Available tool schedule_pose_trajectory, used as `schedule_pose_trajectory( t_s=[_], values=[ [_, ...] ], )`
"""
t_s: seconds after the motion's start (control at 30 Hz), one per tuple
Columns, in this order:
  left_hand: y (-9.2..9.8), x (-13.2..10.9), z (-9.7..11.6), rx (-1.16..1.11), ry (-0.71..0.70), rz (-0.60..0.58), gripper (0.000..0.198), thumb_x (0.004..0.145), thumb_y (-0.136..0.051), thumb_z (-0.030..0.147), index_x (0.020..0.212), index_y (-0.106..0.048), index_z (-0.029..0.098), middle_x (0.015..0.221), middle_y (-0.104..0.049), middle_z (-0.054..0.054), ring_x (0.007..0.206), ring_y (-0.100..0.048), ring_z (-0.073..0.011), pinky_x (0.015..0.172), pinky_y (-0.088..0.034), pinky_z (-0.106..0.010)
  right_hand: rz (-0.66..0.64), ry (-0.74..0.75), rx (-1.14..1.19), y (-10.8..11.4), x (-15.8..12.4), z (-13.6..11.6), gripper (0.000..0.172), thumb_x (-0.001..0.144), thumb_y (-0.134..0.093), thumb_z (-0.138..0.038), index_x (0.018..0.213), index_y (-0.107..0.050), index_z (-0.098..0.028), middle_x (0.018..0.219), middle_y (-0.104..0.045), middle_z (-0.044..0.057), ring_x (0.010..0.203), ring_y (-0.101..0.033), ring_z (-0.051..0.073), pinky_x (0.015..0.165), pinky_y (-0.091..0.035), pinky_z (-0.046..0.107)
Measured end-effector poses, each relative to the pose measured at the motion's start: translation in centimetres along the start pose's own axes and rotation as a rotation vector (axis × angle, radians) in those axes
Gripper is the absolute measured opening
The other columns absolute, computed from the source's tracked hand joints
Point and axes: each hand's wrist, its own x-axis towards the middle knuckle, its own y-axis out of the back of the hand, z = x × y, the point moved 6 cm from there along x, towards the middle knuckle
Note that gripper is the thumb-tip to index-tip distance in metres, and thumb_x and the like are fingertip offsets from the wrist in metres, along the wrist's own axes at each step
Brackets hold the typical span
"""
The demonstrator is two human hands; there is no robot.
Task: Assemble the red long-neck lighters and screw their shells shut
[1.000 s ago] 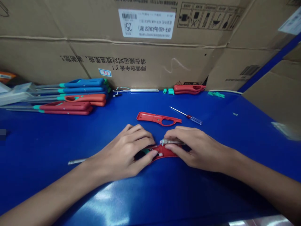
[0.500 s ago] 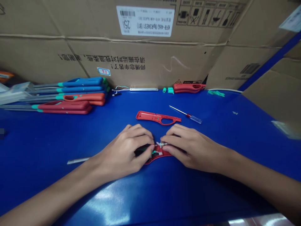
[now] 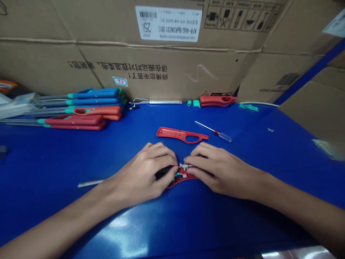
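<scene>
Under my two hands lies the opened red handle half of a long-reach lighter (image 3: 176, 184), with green and white parts inside it. My left hand (image 3: 151, 169) is closed, thumb and forefinger pinched on a thin pale strand (image 3: 180, 165) at the middle of the handle. My right hand (image 3: 215, 165) is closed on a small metal cylindrical part (image 3: 187, 166), whose pale end faces the left fingertips. The lighter's metal tube (image 3: 90, 183) sticks out to the left from beneath my left wrist. Most of the handle's two ends is hidden by the hands.
Just beyond my hands lies the other red handle half (image 3: 172, 133), beside a screwdriver (image 3: 212, 131) with a clear handle. Blue, orange and red lighters (image 3: 94, 94) are stacked at the back left. Red shells (image 3: 215, 101) and green pieces (image 3: 248, 107) lie against the cardboard wall (image 3: 188, 59).
The view has shifted very slightly. Both hands keep the same grip and place on the lighter handle, and the other things lie as before.
</scene>
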Motion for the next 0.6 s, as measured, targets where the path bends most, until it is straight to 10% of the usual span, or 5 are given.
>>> schedule_pose_trajectory(
  t_s=[0.6],
  values=[
    [-0.09,-0.06,0.0,-0.018,-0.044,0.003,0.015,0.095,-0.054,0.014,0.092,-0.068,0.017,0.097,-0.07,-0.002,0.091,-0.062,-0.0166,0.089,-0.046,-0.038,-0.016,-0.008,-0.013,0.09,0.09,-0.24,0.023,0.101,-0.049,-0.022,0.101,-0.069,-0.011,0.093,-0.062,0.01,0.087,-0.057,0.021,0.078,-0.051,0.035]
  ],
)
